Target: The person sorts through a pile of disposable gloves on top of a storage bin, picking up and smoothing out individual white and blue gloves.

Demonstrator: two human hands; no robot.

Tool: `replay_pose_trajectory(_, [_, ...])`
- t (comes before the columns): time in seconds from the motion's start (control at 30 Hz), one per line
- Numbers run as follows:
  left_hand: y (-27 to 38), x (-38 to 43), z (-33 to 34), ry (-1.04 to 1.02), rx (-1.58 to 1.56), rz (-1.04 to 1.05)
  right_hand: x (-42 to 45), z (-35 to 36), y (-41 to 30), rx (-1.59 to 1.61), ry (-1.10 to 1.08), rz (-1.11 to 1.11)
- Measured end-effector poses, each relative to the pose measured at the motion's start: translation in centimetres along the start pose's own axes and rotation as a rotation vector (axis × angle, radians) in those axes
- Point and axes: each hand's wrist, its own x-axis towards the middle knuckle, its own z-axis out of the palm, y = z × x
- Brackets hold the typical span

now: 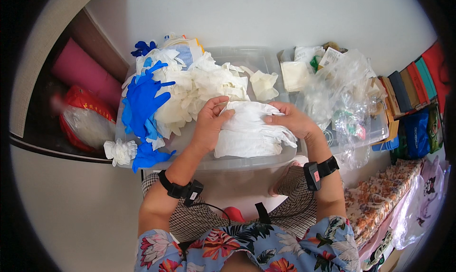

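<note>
A stack of flat white gloves (249, 133) lies in front of me at the near edge of a translucent plastic tub lid or tray (199, 164). My left hand (213, 118) pinches the upper left corner of the stack between thumb and fingers. On the other side, my right hand (290, 118) grips the upper right edge, where loose glove fingers stick out. Just beyond is a loose heap of cream disposable gloves (213, 76). Blue gloves (146, 101) hang over the left side, and one crumpled cream glove (264, 85) sits right of the heap.
A scrunched white bundle (120, 152) rests at the left rim. To the right, a second bin (377, 129) holds clear plastic bags (342, 94). Books (409, 88) stand farther right. A red bag (89, 118) and a pink roll (85, 72) occupy the left recess.
</note>
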Motion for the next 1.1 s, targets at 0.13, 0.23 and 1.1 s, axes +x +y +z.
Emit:
replay_pose_trajectory(0.13, [-1.9, -1.1, 0.5, -0.044, 0.270, 0.022, -0.7, -1.3, 0.4, -0.152, 0.039, 0.006])
replay_pose_trajectory(0.23, [-3.2, -2.0, 0.4, -0.083, 0.417, -0.031, -0.6, -2.3, 1.6, -0.315, 0.008, -0.003])
replay_pose_trajectory(1.1, [-3.7, -4.3, -4.0, -0.066, 1.222, 0.130, 4.5, 1.7, 7.3, -0.669, 0.427, -0.367])
